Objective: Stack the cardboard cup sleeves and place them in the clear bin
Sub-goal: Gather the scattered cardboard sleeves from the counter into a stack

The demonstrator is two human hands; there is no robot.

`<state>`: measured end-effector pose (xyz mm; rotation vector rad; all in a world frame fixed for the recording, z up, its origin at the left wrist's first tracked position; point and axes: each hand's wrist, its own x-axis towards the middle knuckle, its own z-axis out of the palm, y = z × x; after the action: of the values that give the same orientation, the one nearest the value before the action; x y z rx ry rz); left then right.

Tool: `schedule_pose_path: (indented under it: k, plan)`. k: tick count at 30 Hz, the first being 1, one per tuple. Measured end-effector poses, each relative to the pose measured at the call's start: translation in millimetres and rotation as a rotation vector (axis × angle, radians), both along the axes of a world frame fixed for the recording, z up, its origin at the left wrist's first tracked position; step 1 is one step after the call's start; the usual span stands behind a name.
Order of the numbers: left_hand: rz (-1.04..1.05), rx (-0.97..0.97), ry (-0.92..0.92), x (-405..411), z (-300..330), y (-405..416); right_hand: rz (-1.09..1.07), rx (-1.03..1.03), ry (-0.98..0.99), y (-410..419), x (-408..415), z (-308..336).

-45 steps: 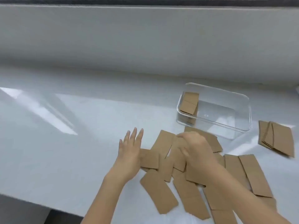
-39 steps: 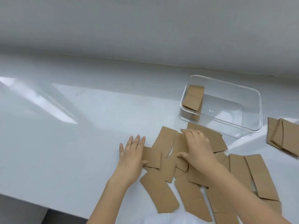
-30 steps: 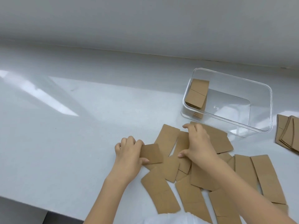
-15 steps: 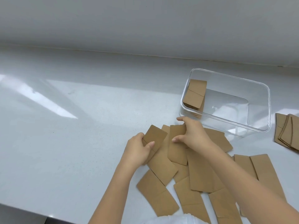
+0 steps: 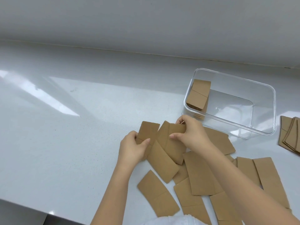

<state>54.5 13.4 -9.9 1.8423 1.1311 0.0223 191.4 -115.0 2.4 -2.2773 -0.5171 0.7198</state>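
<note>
Glossy white counter against grey wall, left hand and right hand each pinching a sleeve

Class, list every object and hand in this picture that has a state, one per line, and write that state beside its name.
clear bin: open-topped, upright, mostly empty
stack in the bin: leaning against the bin's left end
left hand: pinching a flat sleeve
left-hand sleeve: flattened, held
right hand: gripping another sleeve
right-hand sleeve: flattened, held over the pile
loose sleeves: flat, scattered, overlapping on the counter
small pile: fanned, right of the bin
</note>
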Motion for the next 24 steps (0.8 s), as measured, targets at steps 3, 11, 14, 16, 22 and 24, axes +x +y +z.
schedule_pose_path:
  k: [3,11,14,16,22,24]
  plan:
    - [0.125,-0.168,-0.065,-5.3,4.8,13.5,0.026,0.064,-0.069,-0.1,0.9,24.4]
    - [0.007,-0.482,-0.230,-6.6,22.3,12.6,0.117,0.206,-0.109,-0.6,7.7,86.4]
    - [-0.041,-0.655,-0.295,-5.1,34.2,0.4,0.211,0.154,0.094,4.6,0.5,84.2]
    - [-0.033,-0.917,-0.344,-3.9,43.0,-8.3,0.184,0.140,0.036,9.9,-9.0,74.1]
    - [-0.075,-1.032,-0.515,-13.9,43.2,-16.5,0.192,0.216,-0.173,20.6,-35.6,53.1]
    - [-0.071,-0.995,-0.571,-19.8,42.5,-12.0,0.182,0.269,-0.232,22.1,-40.5,47.0]
